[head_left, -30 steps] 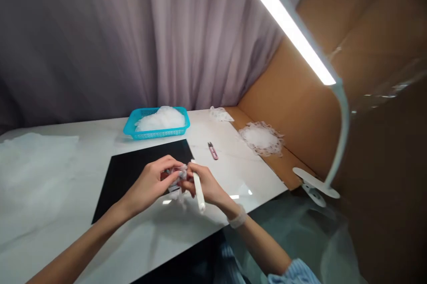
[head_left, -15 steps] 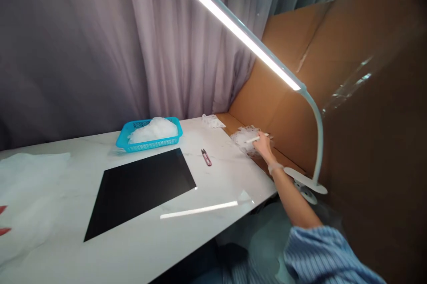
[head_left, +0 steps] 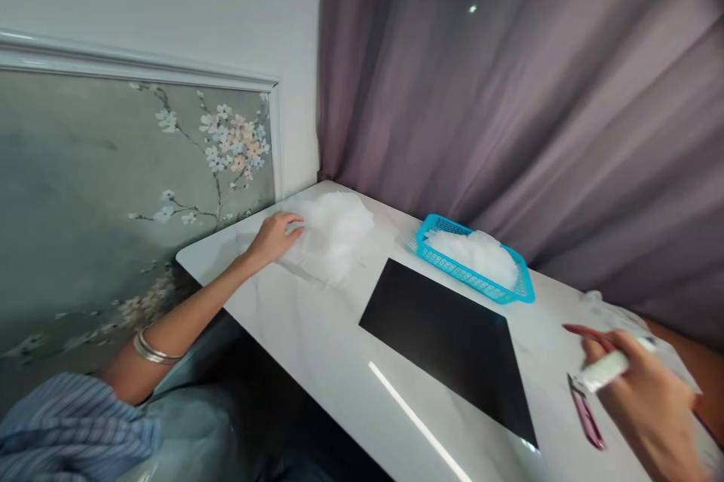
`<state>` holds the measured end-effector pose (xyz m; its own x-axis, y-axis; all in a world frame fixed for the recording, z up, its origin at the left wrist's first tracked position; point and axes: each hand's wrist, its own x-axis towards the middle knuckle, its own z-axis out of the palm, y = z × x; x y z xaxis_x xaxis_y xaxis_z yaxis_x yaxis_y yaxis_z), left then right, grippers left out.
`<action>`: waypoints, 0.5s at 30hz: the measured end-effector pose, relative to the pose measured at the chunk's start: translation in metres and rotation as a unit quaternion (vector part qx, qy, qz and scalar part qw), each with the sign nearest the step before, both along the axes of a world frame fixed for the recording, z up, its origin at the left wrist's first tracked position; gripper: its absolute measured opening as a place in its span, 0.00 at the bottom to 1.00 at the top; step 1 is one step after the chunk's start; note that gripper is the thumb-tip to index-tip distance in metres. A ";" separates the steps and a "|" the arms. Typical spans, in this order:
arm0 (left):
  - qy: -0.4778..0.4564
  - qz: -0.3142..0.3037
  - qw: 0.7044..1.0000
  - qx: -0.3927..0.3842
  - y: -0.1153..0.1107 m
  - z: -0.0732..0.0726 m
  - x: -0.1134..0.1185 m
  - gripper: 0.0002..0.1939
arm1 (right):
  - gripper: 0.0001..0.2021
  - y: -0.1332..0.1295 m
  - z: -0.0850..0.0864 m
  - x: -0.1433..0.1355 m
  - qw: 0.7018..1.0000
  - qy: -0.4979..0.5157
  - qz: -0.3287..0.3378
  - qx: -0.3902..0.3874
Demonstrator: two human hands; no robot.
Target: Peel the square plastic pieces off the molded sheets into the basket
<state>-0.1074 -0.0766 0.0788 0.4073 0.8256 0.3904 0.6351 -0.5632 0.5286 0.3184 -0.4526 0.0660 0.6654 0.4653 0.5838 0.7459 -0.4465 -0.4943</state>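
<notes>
My left hand (head_left: 276, 237) touches the left edge of a pile of thin white sheet material (head_left: 339, 229) on the table, its thumb and fingers apart at the edge. On the right, my right hand (head_left: 645, 384) grips a white stick-like tool (head_left: 605, 372), with the index finger stretched out. Beneath that hand lies a pair of pink thread snips (head_left: 587, 415). A black rectangular mat (head_left: 449, 346) is flat on the table between my hands. Behind it, a blue basket (head_left: 475, 282) holds white fluffy material (head_left: 480, 254).
The white marble-look table (head_left: 294, 339) has its front edge near my body. Crumpled clear plastic (head_left: 614, 312) lies at the back right, near brown cardboard (head_left: 687, 350). A purple-grey curtain (head_left: 480, 105) hangs behind, and a flowered wall panel (head_left: 141, 165) stands to the left.
The view has swung left. My right hand has come away from the clear plastic at the cardboard with the white tool, and my left hand now shows at the white sheets.
</notes>
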 end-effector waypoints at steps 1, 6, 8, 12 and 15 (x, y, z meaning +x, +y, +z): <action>0.012 0.000 1.000 0.015 0.002 -0.003 0.007 0.15 | 0.06 0.028 0.007 -0.019 0.999 0.010 0.046 -0.014; 0.091 0.002 0.995 0.039 -0.012 -0.027 0.049 0.25 | 0.15 0.165 0.027 -0.111 0.964 0.084 0.245 -0.055; 0.119 0.004 0.992 0.032 -0.020 -0.038 0.062 0.24 | 0.16 0.203 0.028 -0.142 0.950 0.084 0.296 -0.062; 0.153 0.001 0.988 0.010 -0.021 -0.044 0.056 0.13 | 0.15 0.230 0.031 -0.178 0.931 0.082 0.349 -0.065; 0.157 -0.028 0.987 -0.009 -0.009 -0.033 0.036 0.10 | 0.16 0.223 0.035 -0.176 0.917 0.102 0.377 -0.082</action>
<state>-0.0719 -0.0852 0.0457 0.5517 0.8038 0.2224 0.7373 -0.5947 0.3204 0.1427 -0.2292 0.1010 0.2060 0.9086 0.3633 0.7724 0.0769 -0.6305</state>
